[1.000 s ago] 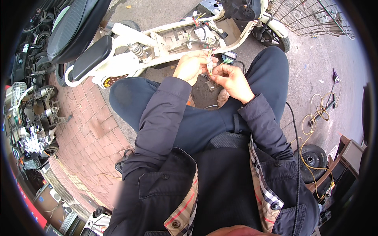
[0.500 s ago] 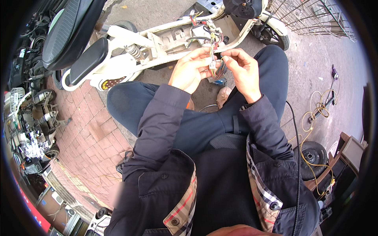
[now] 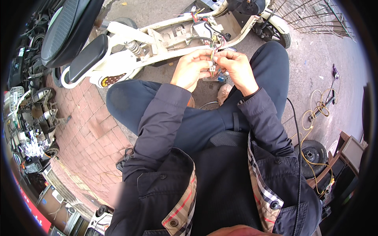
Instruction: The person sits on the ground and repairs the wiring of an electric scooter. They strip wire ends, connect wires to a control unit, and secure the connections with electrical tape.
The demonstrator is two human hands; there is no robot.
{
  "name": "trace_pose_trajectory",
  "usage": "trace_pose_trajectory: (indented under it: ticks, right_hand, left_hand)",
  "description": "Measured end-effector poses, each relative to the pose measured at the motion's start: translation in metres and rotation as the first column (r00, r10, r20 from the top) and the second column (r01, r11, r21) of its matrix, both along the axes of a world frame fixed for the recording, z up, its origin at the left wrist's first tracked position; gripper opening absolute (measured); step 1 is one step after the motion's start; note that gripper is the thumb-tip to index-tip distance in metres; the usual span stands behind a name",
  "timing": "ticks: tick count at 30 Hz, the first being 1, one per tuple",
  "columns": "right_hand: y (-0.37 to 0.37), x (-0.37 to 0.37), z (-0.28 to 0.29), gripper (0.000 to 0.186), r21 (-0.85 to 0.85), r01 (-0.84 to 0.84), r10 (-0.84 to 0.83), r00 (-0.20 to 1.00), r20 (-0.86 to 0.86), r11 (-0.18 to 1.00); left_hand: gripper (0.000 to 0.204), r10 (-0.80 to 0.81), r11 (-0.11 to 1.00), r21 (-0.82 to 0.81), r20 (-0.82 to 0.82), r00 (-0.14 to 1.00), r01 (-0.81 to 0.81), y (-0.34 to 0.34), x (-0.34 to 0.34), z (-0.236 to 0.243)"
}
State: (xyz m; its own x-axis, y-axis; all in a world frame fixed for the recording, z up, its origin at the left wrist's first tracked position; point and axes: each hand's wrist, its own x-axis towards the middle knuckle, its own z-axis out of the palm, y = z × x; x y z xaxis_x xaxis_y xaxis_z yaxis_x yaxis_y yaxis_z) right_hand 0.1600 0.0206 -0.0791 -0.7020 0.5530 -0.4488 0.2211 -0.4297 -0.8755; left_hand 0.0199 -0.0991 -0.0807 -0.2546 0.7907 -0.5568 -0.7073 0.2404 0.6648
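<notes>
Beyond both your hands lies the white-framed electric scooter (image 3: 165,37), stripped of its panels and stretched across the grey pavement (image 3: 315,59), its black padded seat (image 3: 69,29) far out to the left of your left hand and its small black front wheel (image 3: 277,35) up and to the right of your right hand. Below your hands, your dark blue trousered knees (image 3: 189,118) are drawn up, and the sleeves of your dark jacket run from them back toward you. Left of your left arm the ground is red brick paving (image 3: 90,137). Well to the right of your right hand a yellow coiled cable (image 3: 315,114) lies on the pavement, with a small black tyre (image 3: 313,153) nearer to you.

Just past your fingers, the open scooter deck holds a tangle of red, black and yellow wires (image 3: 206,25), and a thin bundle of them drops down into your hands. Your left hand (image 3: 191,69) is curled, its fingertips pinched on a small pale wire connector (image 3: 213,68) at the end of that bundle. Your right hand (image 3: 236,67) is closed on the same connector from the other side, its fingers touching those of the left. The connector sits right between the two hands, raised above your knees.
</notes>
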Motion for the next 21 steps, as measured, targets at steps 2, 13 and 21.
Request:
trace_pose_trajectory:
  ticks: [2, 13, 21]
  right_hand:
    - [-0.003, 0.000, -0.003, 0.016, 0.019, 0.002, -0.001, 1.000, -0.007, 1.000]
    - [0.006, 0.003, -0.018, 0.016, -0.069, 0.057, -0.060, 0.998, -0.035, 0.996]
    - [0.007, 0.005, -0.021, 0.014, -0.162, 0.082, -0.096, 0.992, -0.081, 0.983]
  left_hand:
    - [0.026, -0.002, 0.999, -0.035, -0.074, 0.997, 0.000, 0.001, 0.001, -0.002]
    - [0.021, 0.076, 0.996, 0.044, -0.118, 0.990, -0.071, 0.006, 0.003, -0.014]
    - [0.019, 0.073, 0.997, -0.002, -0.030, 0.997, -0.073, 0.009, 0.002, -0.011]
